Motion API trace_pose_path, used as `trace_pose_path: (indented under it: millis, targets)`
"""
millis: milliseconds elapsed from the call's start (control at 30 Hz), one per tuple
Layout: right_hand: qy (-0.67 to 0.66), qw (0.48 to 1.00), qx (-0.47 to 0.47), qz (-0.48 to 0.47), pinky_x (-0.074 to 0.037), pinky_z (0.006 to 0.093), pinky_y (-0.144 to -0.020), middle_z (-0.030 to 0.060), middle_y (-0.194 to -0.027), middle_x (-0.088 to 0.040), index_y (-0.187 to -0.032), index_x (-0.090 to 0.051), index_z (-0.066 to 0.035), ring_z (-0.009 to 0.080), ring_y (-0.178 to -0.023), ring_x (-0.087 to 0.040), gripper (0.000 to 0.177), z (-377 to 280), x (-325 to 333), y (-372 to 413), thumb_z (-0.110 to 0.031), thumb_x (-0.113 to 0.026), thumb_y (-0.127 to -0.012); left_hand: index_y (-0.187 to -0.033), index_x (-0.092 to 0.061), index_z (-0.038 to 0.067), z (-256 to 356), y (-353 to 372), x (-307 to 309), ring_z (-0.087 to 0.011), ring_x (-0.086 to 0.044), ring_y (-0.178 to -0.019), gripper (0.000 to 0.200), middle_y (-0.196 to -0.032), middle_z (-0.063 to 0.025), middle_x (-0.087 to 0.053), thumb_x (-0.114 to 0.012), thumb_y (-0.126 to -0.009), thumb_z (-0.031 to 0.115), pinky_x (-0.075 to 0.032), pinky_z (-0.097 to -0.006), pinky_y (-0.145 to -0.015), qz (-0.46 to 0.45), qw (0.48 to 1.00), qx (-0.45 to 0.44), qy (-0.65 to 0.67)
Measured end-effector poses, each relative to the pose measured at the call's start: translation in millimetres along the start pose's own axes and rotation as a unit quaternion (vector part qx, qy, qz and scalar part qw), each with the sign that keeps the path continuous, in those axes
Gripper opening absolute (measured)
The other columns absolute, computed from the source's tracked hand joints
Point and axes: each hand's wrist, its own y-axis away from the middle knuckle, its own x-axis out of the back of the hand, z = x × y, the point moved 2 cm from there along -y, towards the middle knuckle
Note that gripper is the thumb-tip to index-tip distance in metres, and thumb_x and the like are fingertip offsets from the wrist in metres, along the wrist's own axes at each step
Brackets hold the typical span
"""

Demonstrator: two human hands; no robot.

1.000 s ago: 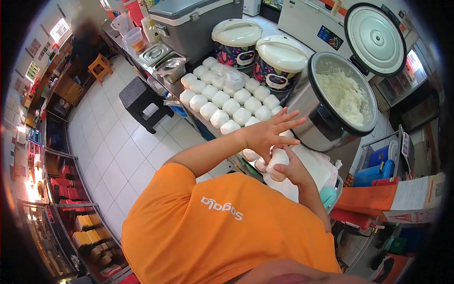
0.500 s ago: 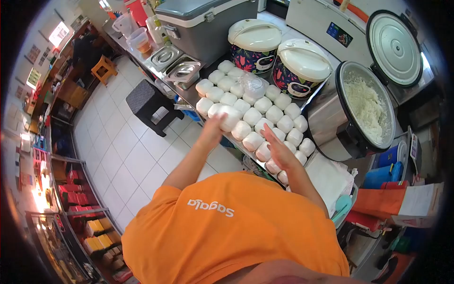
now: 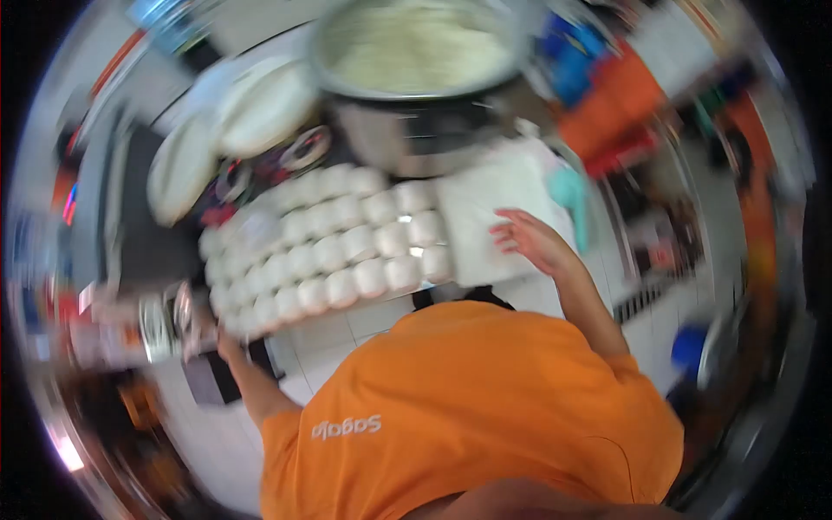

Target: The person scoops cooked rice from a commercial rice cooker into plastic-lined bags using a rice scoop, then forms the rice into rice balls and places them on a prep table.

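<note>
Rows of white, rounded, wrapped bundles [image 3: 329,254] stand packed together on the counter in front of me, with a clear plastic bag [image 3: 260,230] on top of them near the left end. My left hand [image 3: 227,343] is at the near left corner of these rows, its fingers smeared by motion and partly hidden. Over a stack of white sheets [image 3: 472,217] on the right, my right hand [image 3: 530,240] hovers with its fingers apart and nothing in them. A turquoise-handled tool [image 3: 569,201] lies at the right edge of the sheets.
Behind the bundles stands a large open cooker [image 3: 416,130] full of white rice [image 3: 420,48]. Two smaller cookers with white lids [image 3: 264,104] are left of it, beside a grey cool box [image 3: 152,208]. A dark stool [image 3: 212,379] is on the floor at lower left.
My view has swung to the right and blurred. My right hand has moved from beside the bundles to over the white sheets; my left has moved to the rows' left end.
</note>
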Motion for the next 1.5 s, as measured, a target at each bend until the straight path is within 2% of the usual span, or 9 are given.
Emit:
trace_pose_path:
  millis: [200, 467, 767, 800, 833, 967, 1067, 1433, 1500]
  targets:
    - [-0.025, 0.981, 0.074, 0.18, -0.048, 0.0285, -0.079, 0.0076, -0.106, -0.061, -0.124, -0.048, -0.006, 0.0145, -0.089, -0.059, 0.037, -23, 115, 70, -0.029, -0.047, -0.095, -0.129, -0.042, 0.008, 281, -65, 30, -0.0251, -0.053, -0.103, 0.04, -0.119, -0.0107, -0.052, -0.039, -0.095, 0.03, -0.042, -0.0395, -0.086, -0.059, 0.966, -0.246, 0.056]
    - [-0.251, 0.865, 0.198, 0.388, -0.046, 0.0315, -0.078, 0.0066, -0.102, -0.06, -0.119, -0.051, -0.008, 0.0171, -0.087, -0.057, 0.037, 34, 321, 188, -0.035, -0.048, -0.094, -0.136, -0.03, 0.008, 401, 18, 39, -0.0266, -0.037, -0.118, 0.049, -0.133, -0.013, -0.034, -0.038, -0.096, 0.035, -0.03, -0.0429, -0.097, -0.084, 0.949, -0.239, 0.189]
    - [-0.398, 0.832, -0.091, 0.377, -0.049, 0.0382, -0.071, 0.0066, -0.09, -0.062, -0.114, -0.053, -0.009, 0.0196, -0.082, -0.06, 0.04, 303, 567, 96, -0.042, -0.049, -0.091, -0.143, -0.017, 0.007, 578, 279, 57, -0.0282, -0.02, -0.135, 0.061, -0.148, -0.0156, -0.015, -0.038, -0.096, 0.04, -0.015, -0.0468, -0.11, -0.068, 0.945, -0.104, 0.304]
    - [-0.236, 0.868, -0.211, 0.382, -0.05, 0.0398, -0.071, 0.009, -0.09, -0.063, -0.11, -0.055, -0.007, 0.0221, -0.084, -0.061, 0.039, 329, 589, 82, -0.04, -0.05, -0.09, -0.144, -0.015, 0.007, 600, 298, 58, -0.0284, -0.018, -0.137, 0.063, -0.149, -0.0159, -0.013, -0.038, -0.096, 0.041, -0.014, -0.0472, -0.111, -0.065, 0.945, -0.095, 0.308]
    - [-0.059, 0.871, -0.319, 0.37, -0.05, 0.0413, -0.072, 0.0114, -0.09, -0.064, -0.107, -0.058, -0.004, 0.0247, -0.086, -0.061, 0.039, 355, 609, 73, -0.038, -0.051, -0.089, -0.142, -0.016, 0.002, 639, 320, 51, -0.0322, -0.012, -0.139, 0.077, -0.149, -0.0182, -0.011, -0.039, -0.092, 0.055, -0.012, -0.0494, -0.111, 0.021, 0.901, -0.423, 0.097]
    - [0.438, 0.814, -0.294, 0.244, -0.048, 0.0434, -0.082, 0.0207, -0.101, -0.062, -0.087, -0.067, -0.004, 0.0344, -0.092, -0.06, 0.033, 506, 690, -3, -0.031, -0.048, -0.083, -0.141, -0.017, 0.0, 694, 310, -4, -0.0361, -0.015, -0.137, 0.08, -0.149, -0.021, -0.01, -0.042, -0.09, 0.056, -0.015, -0.0514, -0.111, -0.065, 0.917, -0.35, 0.179]
    - [0.501, 0.815, -0.252, 0.144, -0.048, 0.0432, -0.083, 0.0167, -0.097, -0.064, -0.094, -0.066, -0.007, 0.0335, -0.092, -0.059, 0.034, 480, 708, -61, -0.032, -0.045, -0.085, -0.14, -0.021, -0.002, 641, 280, -50, -0.0371, -0.023, -0.135, 0.08, -0.148, -0.0222, -0.016, -0.045, -0.089, 0.054, -0.02, -0.0504, -0.11, -0.133, 0.945, -0.143, 0.261]
    - [0.692, 0.657, -0.298, 0.021, -0.025, 0.0544, -0.104, 0.0049, -0.153, -0.016, -0.115, -0.064, -0.013, 0.0317, -0.139, -0.016, 0.033, 558, 754, -304, -0.019, -0.049, -0.086, -0.139, -0.024, -0.003, 634, 242, -119, -0.0387, -0.023, -0.135, 0.077, -0.147, -0.0241, -0.018, -0.042, -0.09, 0.054, -0.019, -0.0505, -0.11, -0.151, 0.964, -0.218, 0.014]
    - [0.682, 0.655, -0.256, 0.2, -0.021, 0.0575, -0.105, 0.0014, -0.153, -0.016, -0.111, -0.066, -0.008, 0.0301, -0.14, -0.014, 0.034, 666, 776, -351, -0.021, -0.048, -0.086, -0.139, -0.024, -0.003, 637, 240, -119, -0.0389, -0.023, -0.134, 0.077, -0.147, -0.0244, -0.019, -0.041, -0.09, 0.054, -0.019, -0.0506, -0.11, -0.15, 0.96, -0.235, -0.025]
